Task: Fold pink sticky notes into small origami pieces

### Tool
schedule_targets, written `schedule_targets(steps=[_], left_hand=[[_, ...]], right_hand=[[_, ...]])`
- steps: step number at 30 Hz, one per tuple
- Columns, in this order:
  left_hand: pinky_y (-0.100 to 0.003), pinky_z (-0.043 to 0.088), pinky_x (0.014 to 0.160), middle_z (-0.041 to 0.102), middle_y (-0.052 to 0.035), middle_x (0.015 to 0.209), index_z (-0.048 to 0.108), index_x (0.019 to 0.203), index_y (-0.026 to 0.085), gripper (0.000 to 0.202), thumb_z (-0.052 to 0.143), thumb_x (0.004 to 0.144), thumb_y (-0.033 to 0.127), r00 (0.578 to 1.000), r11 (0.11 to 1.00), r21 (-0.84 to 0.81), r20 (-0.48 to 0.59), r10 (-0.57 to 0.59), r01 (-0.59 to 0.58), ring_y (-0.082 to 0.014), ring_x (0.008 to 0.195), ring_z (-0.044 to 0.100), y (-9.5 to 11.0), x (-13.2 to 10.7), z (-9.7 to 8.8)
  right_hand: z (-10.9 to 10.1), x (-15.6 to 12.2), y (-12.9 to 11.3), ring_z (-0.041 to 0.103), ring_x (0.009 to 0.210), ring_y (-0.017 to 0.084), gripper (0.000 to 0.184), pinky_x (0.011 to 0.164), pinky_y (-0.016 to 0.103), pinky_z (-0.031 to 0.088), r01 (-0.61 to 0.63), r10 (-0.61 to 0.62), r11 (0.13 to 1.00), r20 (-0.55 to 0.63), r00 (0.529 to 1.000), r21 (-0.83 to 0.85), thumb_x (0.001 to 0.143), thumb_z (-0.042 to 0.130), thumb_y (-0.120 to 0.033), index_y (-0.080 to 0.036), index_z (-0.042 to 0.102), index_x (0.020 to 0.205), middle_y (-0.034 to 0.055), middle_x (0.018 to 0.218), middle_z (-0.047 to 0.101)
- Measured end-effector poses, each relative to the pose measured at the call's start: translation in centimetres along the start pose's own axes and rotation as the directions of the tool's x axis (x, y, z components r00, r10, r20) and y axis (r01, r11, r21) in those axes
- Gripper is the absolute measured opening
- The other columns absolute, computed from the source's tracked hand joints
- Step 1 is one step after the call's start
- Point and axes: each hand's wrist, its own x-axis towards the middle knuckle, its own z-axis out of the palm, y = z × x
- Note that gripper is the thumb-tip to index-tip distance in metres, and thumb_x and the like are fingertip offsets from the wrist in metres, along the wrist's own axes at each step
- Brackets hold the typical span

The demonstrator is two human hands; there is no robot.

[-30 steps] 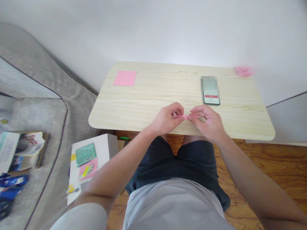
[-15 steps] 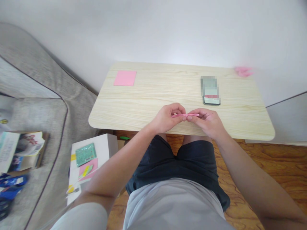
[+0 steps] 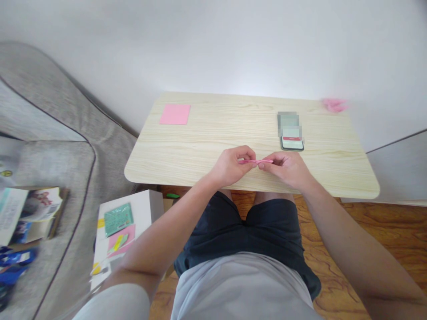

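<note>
A narrow strip of folded pink paper [image 3: 256, 162] is held in front of me, above the near edge of the table. My left hand [image 3: 235, 165] pinches its left half between thumb and fingers. On the other half, my right hand [image 3: 283, 166] has a like pinch, and the two thumbs nearly meet at the middle. Part of the paper is hidden behind the fingers. Just beyond my right hand lies a phone [image 3: 292, 143] with a lit screen, its upper part blurred out.
A flat pink paper square [image 3: 175, 114] lies at the table's [image 3: 213, 129] far left. Crumpled-looking pink paper [image 3: 334, 105] sits at the far right corner. Left of my legs, a white box [image 3: 142, 206] bears a green packet [image 3: 118, 219] and more paper. A grey sofa [image 3: 60, 160] stands further left.
The view has shifted slightly, so the table sits a little lower. Both hands keep their pinch on the folded paper, which has barely moved.
</note>
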Motion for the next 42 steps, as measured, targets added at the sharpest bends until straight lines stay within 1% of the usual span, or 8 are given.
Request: schedule_targets(steps=[6,12,16,20,23,27,32,42], left_hand=[[-0.032,0.057,0.085,0.071,-0.0014,0.091,0.069,0.092,0.02,0.011,0.066,0.088,0.029,1.0,0.995,0.091,-0.004,0.03,-0.029,-0.0164,0.089,0.067,-0.3,0.0,-0.1],[-0.035,0.051,0.087,0.075,-0.0022,0.1,0.07,0.107,0.022,0.02,0.067,0.087,0.027,0.994,0.942,0.322,-0.032,0.106,-0.09,-0.0201,0.095,0.067,-0.5,-0.1,-1.1],[-0.04,0.048,0.093,0.077,-0.0024,0.102,0.072,0.106,0.024,0.019,0.066,0.089,0.03,0.994,0.87,0.484,0.008,0.108,-0.098,-0.0243,0.1,0.065,-0.5,-0.5,-1.3],[-0.043,0.046,0.097,0.078,-0.0028,0.111,0.073,0.107,0.026,0.018,0.064,0.091,0.028,0.996,0.812,0.577,0.018,0.088,-0.082,-0.026,0.108,0.063,-0.2,-0.9,-0.9],[-0.043,0.046,0.097,0.076,-0.0034,0.113,0.072,0.111,0.027,0.022,0.067,0.089,0.029,0.997,0.805,0.589,0.009,0.081,-0.071,-0.0271,0.113,0.062,0.0,-1.2,-0.8],[-0.042,0.046,0.099,0.074,-0.0016,0.113,0.067,0.121,0.027,0.038,0.071,0.084,0.026,0.994,0.847,0.526,-0.016,0.108,-0.083,-0.0252,0.113,0.062,-0.1,-1.7,-1.2],[-0.038,0.049,0.095,0.076,-0.0012,0.102,0.071,0.1,0.024,0.019,0.065,0.083,0.017,0.989,0.866,0.48,0.034,0.141,-0.14,-0.0225,0.102,0.064,-0.3,-1.8,-1.7],[-0.035,0.049,0.087,0.076,0.0002,0.09,0.074,0.094,0.024,0.012,0.063,0.09,0.021,0.99,0.86,0.492,0.025,0.141,-0.134,-0.02,0.09,0.064,-0.6,-1.3,-1.1]], right_hand=[[0.1,0.4,0.2,0.069,0.066,0.02,0.032,0.057,0.032,0.047,0.025,-0.025,0.998,-0.004,1.0,-0.052,0.085,0.077,-0.056,-0.025,0.083,0.086,0.0026,0.079,0.08],[0.2,0.3,0.8,0.074,0.085,0.023,0.032,0.074,0.037,0.057,0.047,-0.044,0.997,-0.067,0.997,0.053,0.088,0.076,-0.048,-0.027,0.079,0.112,0.0041,0.1,0.081],[0.8,-0.2,0.7,0.072,0.082,0.022,0.039,0.074,0.037,0.057,0.072,-0.065,0.995,-0.096,0.993,0.076,0.088,0.077,-0.049,-0.027,0.074,0.121,0.004,0.098,0.08],[1.5,-0.7,-0.3,0.07,0.081,0.019,0.027,0.072,0.034,0.054,0.144,-0.147,0.989,-0.097,0.984,-0.035,0.093,0.073,-0.047,-0.027,0.076,0.111,0.0036,0.099,0.078],[1.8,-0.6,-0.8,0.067,0.08,0.018,0.016,0.073,0.034,0.052,0.21,-0.224,0.967,-0.086,0.971,-0.145,0.095,0.071,-0.041,-0.027,0.078,0.099,0.0035,0.098,0.076],[1.9,-0.1,-0.7,0.067,0.081,0.019,0.009,0.075,0.034,0.05,0.251,-0.272,0.932,-0.045,0.961,-0.262,0.093,0.072,-0.034,-0.026,0.076,0.094,0.0037,0.094,0.073],[1.7,0.2,-0.6,0.066,0.085,0.021,0.008,0.078,0.035,0.05,0.274,-0.29,0.896,0.006,0.957,-0.349,0.088,0.074,-0.026,-0.024,0.073,0.095,0.0042,0.097,0.07],[1.1,0.6,-0.9,0.067,0.088,0.02,0.013,0.084,0.035,0.052,0.324,-0.316,0.867,0.084,0.945,-0.379,0.086,0.069,-0.018,-0.023,0.074,0.098,0.0055,0.106,0.068]])
